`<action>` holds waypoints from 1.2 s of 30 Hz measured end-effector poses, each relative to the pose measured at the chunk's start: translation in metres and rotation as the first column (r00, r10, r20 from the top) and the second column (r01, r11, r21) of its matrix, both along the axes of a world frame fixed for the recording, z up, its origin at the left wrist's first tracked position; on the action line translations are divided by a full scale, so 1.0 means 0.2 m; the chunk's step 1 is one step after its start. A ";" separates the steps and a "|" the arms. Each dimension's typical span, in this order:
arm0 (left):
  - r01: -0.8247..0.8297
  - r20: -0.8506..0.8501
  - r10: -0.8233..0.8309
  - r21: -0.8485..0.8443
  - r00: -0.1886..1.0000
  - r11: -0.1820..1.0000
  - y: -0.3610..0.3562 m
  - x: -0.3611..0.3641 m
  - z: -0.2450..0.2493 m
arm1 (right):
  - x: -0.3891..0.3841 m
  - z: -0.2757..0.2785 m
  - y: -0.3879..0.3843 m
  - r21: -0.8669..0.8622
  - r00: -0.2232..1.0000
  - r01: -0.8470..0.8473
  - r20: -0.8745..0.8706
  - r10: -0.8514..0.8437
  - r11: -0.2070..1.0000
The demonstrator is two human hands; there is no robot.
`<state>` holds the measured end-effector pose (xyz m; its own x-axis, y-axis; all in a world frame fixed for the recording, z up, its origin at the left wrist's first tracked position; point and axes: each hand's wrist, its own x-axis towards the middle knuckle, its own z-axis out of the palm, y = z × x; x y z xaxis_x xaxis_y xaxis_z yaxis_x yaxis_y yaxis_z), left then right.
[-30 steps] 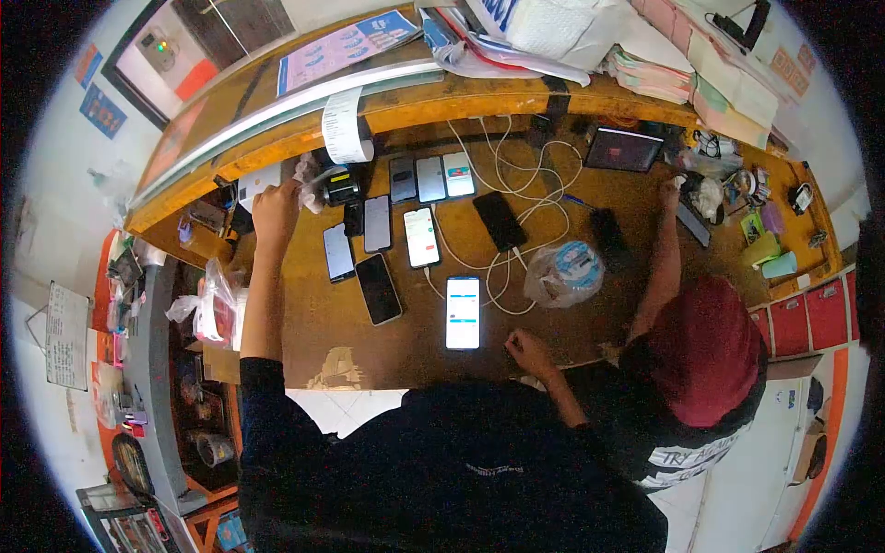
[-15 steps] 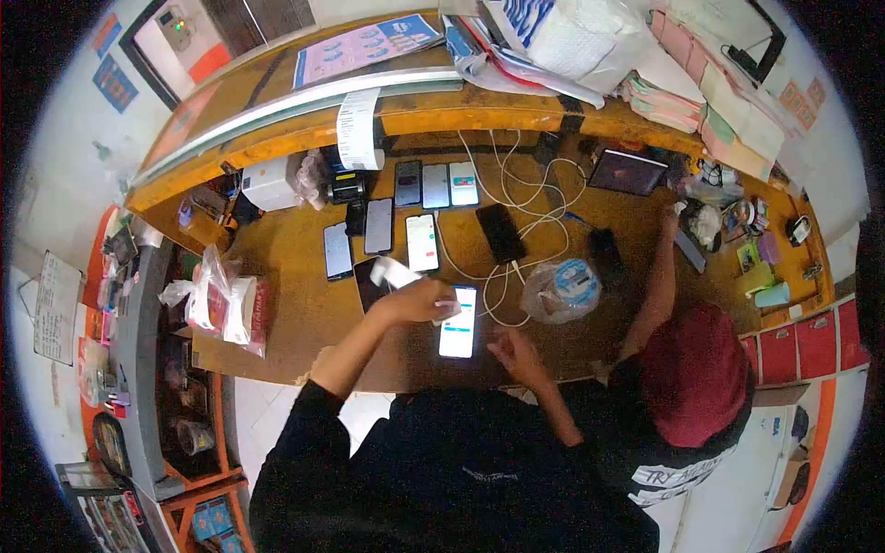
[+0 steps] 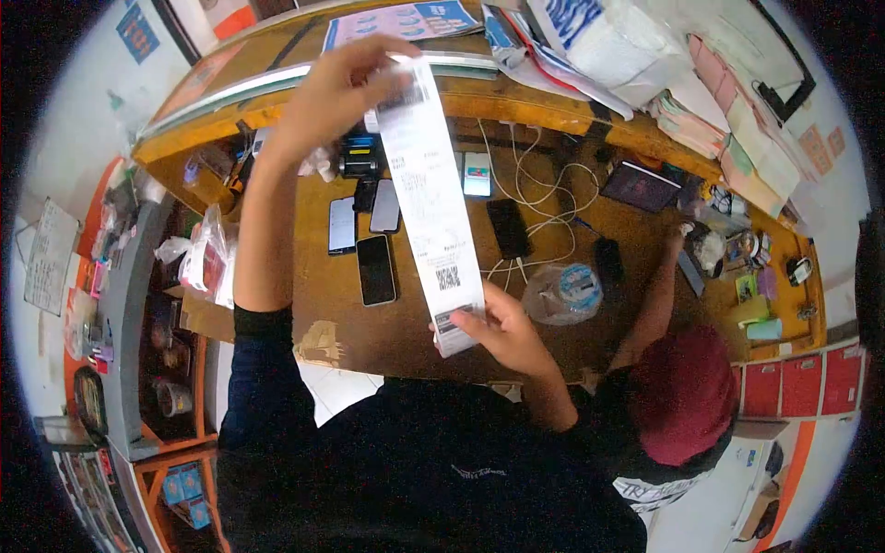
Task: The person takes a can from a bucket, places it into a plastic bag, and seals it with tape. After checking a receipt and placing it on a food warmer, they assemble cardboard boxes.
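A long white printed receipt stretches between my two hands over the counter, with a QR code near its lower end. My left hand is raised at the shelf edge, fingers closed on the receipt's upper end. Low over the front of the counter, my right hand pinches the lower end, thumb on top; what lies under that end is hidden. A dark-screened phone lies left of the receipt, with two phones, one lit and one grey-screened, behind it. The receipt covers part of the counter.
To the right, a co-worker's arm reaches over the counter near a tablet. White cables, a black phone and a plastic bag with a blue roll lie between us. A wooden shelf runs across the back.
My left hand has risen from the lit phone to the shelf edge, drawing the receipt out long. My right hand has come left onto its lower end. The dark-screened phone shows more fully.
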<state>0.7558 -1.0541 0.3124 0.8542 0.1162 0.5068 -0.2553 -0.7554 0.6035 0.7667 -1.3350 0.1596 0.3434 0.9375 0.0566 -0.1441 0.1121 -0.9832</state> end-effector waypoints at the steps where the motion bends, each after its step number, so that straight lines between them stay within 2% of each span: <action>1: 0.079 0.120 -0.076 -0.023 0.990 0.997 0.03 0.01 0.01 | -0.01 0.01 -0.01 -0.036 1.000 0.014 -0.015 -0.015 0.999; 4: 0.019 0.090 -0.019 -0.002 0.996 1.000 0.00 -0.05 0.14 | -0.04 0.04 -0.05 -0.020 0.998 0.026 0.064 -0.025 0.999; 5: -0.013 0.042 0.017 -0.099 0.999 0.995 -0.01 -0.05 0.17 | -0.04 0.06 -0.05 -0.022 0.998 0.019 0.068 -0.017 1.000; 8: -0.117 -0.012 0.117 -0.104 0.993 0.988 -0.17 -0.15 0.32 | -0.06 0.07 -0.07 -0.077 0.999 -0.001 0.033 0.003 0.997; 11: -0.174 0.008 0.176 -0.123 0.984 0.977 -0.19 -0.16 0.35 | -0.08 0.07 -0.06 -0.065 0.999 -0.009 0.032 0.011 0.998; 13: -0.220 -0.023 0.219 -0.120 0.975 0.968 -0.17 -0.17 0.37 | -0.09 0.08 -0.05 -0.036 0.998 -0.051 -0.031 0.050 0.998; 14: -0.243 -0.041 0.240 -0.119 0.970 0.963 -0.15 -0.18 0.36 | -0.11 0.11 -0.03 -0.041 0.998 -0.054 -0.033 0.053 0.998; 15: -0.266 -0.059 0.261 -0.118 0.964 0.957 -0.12 -0.18 0.36 | -0.12 0.15 -0.01 -0.022 0.990 -0.083 -0.120 0.080 0.996; 16: -0.208 0.033 0.210 -0.055 0.977 0.976 -0.07 -0.17 0.33 | -0.13 0.19 0.01 0.000 0.973 -0.111 -0.204 0.108 0.994; 17: -0.156 0.119 0.153 0.013 0.981 0.988 -0.03 -0.16 0.30 | -0.14 0.20 0.03 -0.003 0.972 -0.115 -0.207 0.112 0.993; 18: -0.159 0.117 0.156 0.010 0.981 0.987 0.01 -0.16 0.27 | -0.16 0.21 0.06 0.062 0.954 -0.058 -0.291 0.074 0.996; 19: -0.134 0.101 0.141 -0.069 0.985 0.989 0.06 -0.16 0.23 | -0.17 0.22 0.10 0.121 0.926 0.006 -0.375 0.040 0.993; 20: -0.109 0.087 0.123 -0.149 0.989 0.983 0.11 -0.16 0.18 | -0.18 0.22 0.14 0.116 0.925 0.006 -0.377 0.039 0.993; 22: -0.126 0.072 0.141 -0.177 0.987 0.976 0.27 -0.16 0.01 | -0.18 0.21 0.24 0.042 0.942 0.043 -0.335 -0.026 0.998; 23: -0.143 0.059 0.158 -0.200 0.986 0.969 0.34 -0.17 -0.07 | -0.17 0.18 0.29 0.014 0.972 -0.021 -0.233 0.024 1.000; 24: -0.148 0.058 0.163 -0.203 0.985 0.968 0.38 -0.19 -0.13 | -0.17 0.14 0.33 0.011 0.972 -0.026 -0.233 0.028 1.000; 25: -0.147 0.151 0.262 -0.526 0.953 0.838 0.41 -0.23 -0.19 | -0.18 0.09 0.38 -0.014 0.985 0.059 -0.160 -0.060 0.998; 26: -0.085 0.203 0.382 -0.782 0.902 0.617 0.43 -0.27 -0.26 | -0.20 0.08 0.43 -0.006 0.984 0.156 -0.090 -0.156 0.988; 27: 0.062 0.201 0.334 -0.921 0.921 0.384 0.44 -0.34 -0.37 | -0.22 0.07 0.48 0.001 0.967 0.253 -0.017 -0.253 0.967; 28: 0.195 0.218 0.283 -0.975 0.934 0.110 0.41 -0.42 -0.51 | -0.24 0.08 0.53 0.008 0.967 0.253 -0.017 -0.253 0.967; 29: 0.156 0.156 0.224 -0.988 0.962 0.017 0.33 -0.49 -0.64 | -0.26 0.07 0.59 0.095 0.912 0.372 0.149 -0.383 0.923; 30: 0.093 0.090 0.024 -0.973 0.996 -0.211 0.14 -0.57 -0.62 | -0.27 0.06 0.66 0.201 0.808 0.471 0.294 -0.511 0.859; 31: 0.045 0.061 -0.069 -0.975 0.996 -0.217 0.04 -0.65 -0.76 | -0.29 0.06 0.70 0.194 0.791 0.502 0.291 -0.538 0.843; 32: 0.100 0.143 -0.220 -0.975 0.965 -0.199 0.00 -0.74 -0.99 | -0.31 0.06 0.74 0.187 0.773 0.533 0.289 -0.565 0.825; 33: 0.036 0.010 -0.238 -0.994 0.971 0.102 -0.03 -0.82 -0.98 | -0.32 0.07 0.76 0.023 0.824 0.491 0.313 -0.473 0.871; 34: -0.030 -0.123 -0.217 -0.920 0.968 0.390 -0.04 -0.87 -0.96 | -0.36 0.07 0.79 -0.148 0.872 0.434 0.316 -0.373 0.889; 35: -0.033 -0.127 -0.222 -0.924 0.967 0.382 -0.02 -0.91 -0.98 | -0.41 0.05 0.84 -0.051 0.851 0.449 0.327 -0.410 0.892; 36: -0.052 -0.098 -0.214 -0.977 0.972 0.208 0.01 -0.93 -1.02 | -0.45 0.05 0.87 -0.057 0.850 0.451 0.330 -0.410 0.891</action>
